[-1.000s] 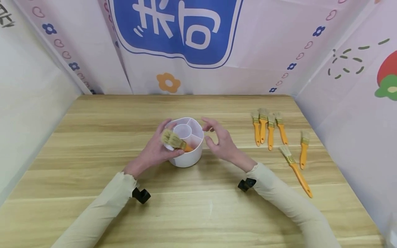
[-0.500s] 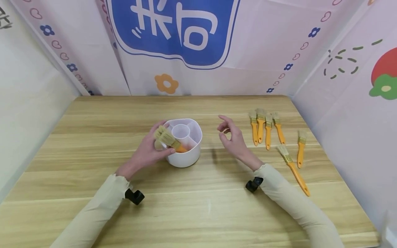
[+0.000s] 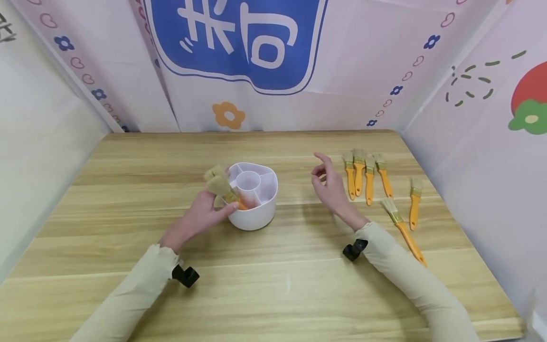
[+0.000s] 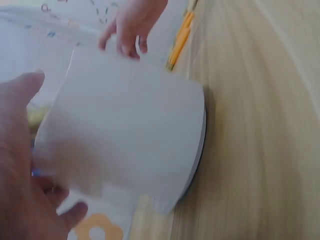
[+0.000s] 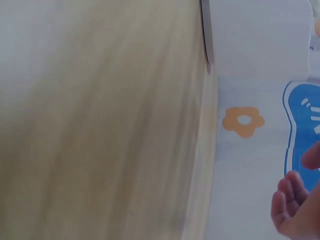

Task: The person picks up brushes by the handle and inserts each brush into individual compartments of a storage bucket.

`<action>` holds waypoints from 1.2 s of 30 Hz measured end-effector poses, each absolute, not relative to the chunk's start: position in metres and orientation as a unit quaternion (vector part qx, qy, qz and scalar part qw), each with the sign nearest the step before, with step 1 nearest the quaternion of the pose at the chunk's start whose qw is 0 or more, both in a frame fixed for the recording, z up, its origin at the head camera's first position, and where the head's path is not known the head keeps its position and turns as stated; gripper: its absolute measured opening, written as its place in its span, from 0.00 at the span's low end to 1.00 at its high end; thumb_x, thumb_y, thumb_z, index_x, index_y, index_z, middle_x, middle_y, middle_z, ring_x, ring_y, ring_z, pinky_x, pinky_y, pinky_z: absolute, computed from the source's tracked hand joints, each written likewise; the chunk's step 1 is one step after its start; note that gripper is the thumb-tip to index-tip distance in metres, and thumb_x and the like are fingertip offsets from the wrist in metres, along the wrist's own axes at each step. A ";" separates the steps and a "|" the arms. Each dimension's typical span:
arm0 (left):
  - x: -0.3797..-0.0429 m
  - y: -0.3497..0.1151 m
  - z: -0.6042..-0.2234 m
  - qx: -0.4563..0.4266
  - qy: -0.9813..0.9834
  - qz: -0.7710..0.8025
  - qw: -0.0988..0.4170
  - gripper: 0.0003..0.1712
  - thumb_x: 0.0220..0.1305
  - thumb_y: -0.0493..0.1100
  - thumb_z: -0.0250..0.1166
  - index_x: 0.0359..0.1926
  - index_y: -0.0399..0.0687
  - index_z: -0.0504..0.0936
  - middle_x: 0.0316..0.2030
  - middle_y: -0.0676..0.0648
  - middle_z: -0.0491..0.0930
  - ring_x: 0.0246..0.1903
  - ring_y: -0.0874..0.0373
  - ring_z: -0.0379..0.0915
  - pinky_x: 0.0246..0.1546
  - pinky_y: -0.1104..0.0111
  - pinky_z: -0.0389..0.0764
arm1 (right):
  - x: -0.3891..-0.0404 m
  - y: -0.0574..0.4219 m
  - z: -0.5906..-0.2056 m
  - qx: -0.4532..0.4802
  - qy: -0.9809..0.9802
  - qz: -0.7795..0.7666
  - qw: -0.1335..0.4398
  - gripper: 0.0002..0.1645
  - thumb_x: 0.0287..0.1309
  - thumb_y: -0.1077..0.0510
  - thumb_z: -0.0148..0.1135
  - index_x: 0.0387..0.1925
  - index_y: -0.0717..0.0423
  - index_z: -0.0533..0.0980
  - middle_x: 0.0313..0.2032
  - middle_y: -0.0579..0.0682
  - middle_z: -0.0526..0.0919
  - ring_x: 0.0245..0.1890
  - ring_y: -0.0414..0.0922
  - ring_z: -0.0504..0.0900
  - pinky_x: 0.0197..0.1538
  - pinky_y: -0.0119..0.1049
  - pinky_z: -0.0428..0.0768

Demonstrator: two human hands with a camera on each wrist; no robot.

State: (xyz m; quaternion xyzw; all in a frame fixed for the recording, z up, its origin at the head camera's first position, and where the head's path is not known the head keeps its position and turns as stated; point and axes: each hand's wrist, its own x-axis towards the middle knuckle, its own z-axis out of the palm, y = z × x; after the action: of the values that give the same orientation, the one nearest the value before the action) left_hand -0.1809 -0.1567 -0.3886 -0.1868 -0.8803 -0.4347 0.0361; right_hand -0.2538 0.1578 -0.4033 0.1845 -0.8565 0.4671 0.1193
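Note:
A white divided holder (image 3: 252, 220) with a round middle cup stands on the table. Paint brushes (image 3: 219, 184) with tan bristles and orange handles lean out over its left side. My left hand (image 3: 198, 216) is around the left side of the holder, its thumb by the front rim and most fingers hidden behind the bristles. In the left wrist view, thumb and fingers look spread beside the holder's wall (image 4: 125, 115). My right hand (image 3: 333, 192) hovers right of the holder, fingers loosely bent, with nothing in it; the right wrist view shows its fingers (image 5: 287, 197) too.
On the right of the wooden table (image 3: 273, 294) lie more orange-handled paint brushes: a close group (image 3: 359, 178) at the back, a single brush (image 3: 414, 204) and a longer brush (image 3: 406, 232) nearer the right forearm. Printed white sheets (image 3: 354, 80) wall the back and sides.
My right hand has drawn away from the holder toward the brushes at the right. The leaning brush heads have shifted left and slightly up, with my left hand staying beside the holder.

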 end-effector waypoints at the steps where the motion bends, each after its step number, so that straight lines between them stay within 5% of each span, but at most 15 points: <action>1: -0.181 -0.154 -0.388 -0.182 -0.879 -0.439 0.033 0.39 0.57 0.48 0.65 0.66 0.42 0.59 0.62 0.39 0.67 0.63 0.45 0.63 0.64 0.49 0.63 | -0.256 0.160 -0.402 0.171 -0.864 0.460 0.112 0.33 0.59 0.65 0.48 0.67 0.53 0.58 0.39 0.61 0.77 0.37 0.50 0.76 0.41 0.41 0.77; 8: -0.183 -0.146 -0.390 -0.158 -0.876 -0.455 0.034 0.56 0.48 0.47 0.73 0.71 0.47 0.48 0.60 0.42 0.70 0.61 0.48 0.66 0.64 0.51 0.63 | -0.279 0.178 -0.398 0.098 -0.909 0.399 0.063 0.34 0.60 0.64 0.46 0.68 0.56 0.55 0.39 0.60 0.76 0.38 0.53 0.77 0.40 0.43 0.76; 18: -0.187 -0.153 -0.391 -0.152 -0.876 -0.456 0.024 0.54 0.46 0.47 0.75 0.70 0.46 0.54 0.62 0.40 0.67 0.62 0.46 0.64 0.65 0.49 0.62 | -0.312 0.210 -0.402 0.011 -0.946 0.323 0.038 0.36 0.55 0.62 0.45 0.68 0.61 0.55 0.28 0.56 0.70 0.19 0.44 0.63 0.19 0.33 0.61; 23: -0.185 -0.163 -0.395 -0.131 -0.877 -0.462 0.007 0.47 0.51 0.49 0.71 0.68 0.44 0.56 0.62 0.37 0.68 0.64 0.42 0.61 0.66 0.47 0.60 | -0.318 0.219 -0.407 -0.009 -0.946 0.323 0.024 0.35 0.61 0.61 0.45 0.69 0.61 0.51 0.39 0.63 0.73 0.20 0.44 0.65 0.21 0.35 0.67; 29: -0.183 -0.164 -0.394 -0.134 -0.877 -0.461 0.005 0.37 0.58 0.46 0.67 0.64 0.44 0.59 0.62 0.39 0.66 0.66 0.42 0.58 0.65 0.45 0.61 | -0.322 0.225 -0.408 -0.004 -0.950 0.312 0.028 0.34 0.63 0.60 0.45 0.68 0.64 0.51 0.53 0.70 0.70 0.35 0.55 0.71 0.39 0.48 0.75; 36: -0.181 -0.144 -0.385 -0.097 -0.866 -0.491 -0.013 0.44 0.50 0.51 0.72 0.59 0.43 0.56 0.44 0.42 0.74 0.53 0.48 0.69 0.60 0.50 0.67 | -0.326 0.232 -0.408 -0.019 -0.948 0.317 -0.009 0.37 0.61 0.61 0.42 0.70 0.63 0.47 0.55 0.71 0.67 0.40 0.56 0.66 0.45 0.49 0.70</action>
State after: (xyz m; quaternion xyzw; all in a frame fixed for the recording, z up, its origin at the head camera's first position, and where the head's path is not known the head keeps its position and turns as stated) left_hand -0.1810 -0.1442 -0.3850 -0.0974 -0.8658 -0.4906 -0.0131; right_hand -0.3260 0.2315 -0.4081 -0.0193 -0.9483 0.3167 -0.0093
